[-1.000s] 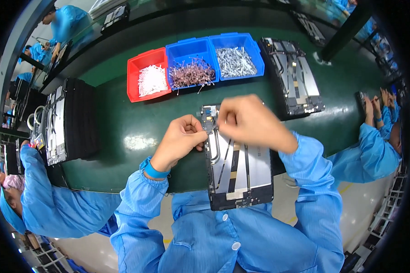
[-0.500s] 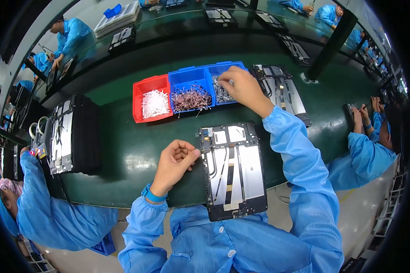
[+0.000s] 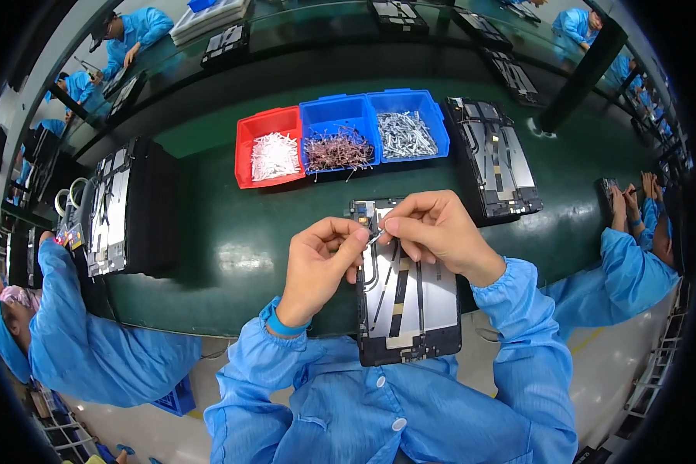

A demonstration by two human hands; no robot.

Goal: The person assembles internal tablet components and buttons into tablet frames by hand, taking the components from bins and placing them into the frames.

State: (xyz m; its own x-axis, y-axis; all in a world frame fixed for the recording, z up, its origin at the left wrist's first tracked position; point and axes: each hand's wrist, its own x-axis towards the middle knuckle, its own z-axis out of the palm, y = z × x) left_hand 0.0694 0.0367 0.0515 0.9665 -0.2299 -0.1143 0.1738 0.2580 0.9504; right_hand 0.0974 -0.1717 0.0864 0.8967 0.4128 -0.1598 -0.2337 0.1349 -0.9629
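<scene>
An opened tablet (image 3: pixel 433 301) with silver plates, black cables and a dark frame lies before me, its lower end over the table edge. Above its upper part my two hands meet. Thumb and forefinger of my right hand (image 3: pixel 445 238) pinch a small silvery strip-like part (image 3: pixel 375 237). At the part's other end, the fingertips of my left hand (image 3: pixel 321 267) are also pinched together. Its exact shape is partly hidden by my fingers. Beyond the tablet, a blue bin (image 3: pixel 438 116) holds many loose silvery pieces (image 3: pixel 407 135) that look similar.
Left of it stand a blue bin (image 3: pixel 317 107) of brownish small parts and a red bin (image 3: pixel 243 147) of white ones. More tablets are stacked at the left (image 3: pixel 151 216) and right (image 3: pixel 518 193). Co-workers in blue sit on both sides. A dark post (image 3: pixel 584 81) rises at far right.
My right hand has come back from the right blue bin to the tablet with a small silvery part. My left hand has moved right and up to meet it.
</scene>
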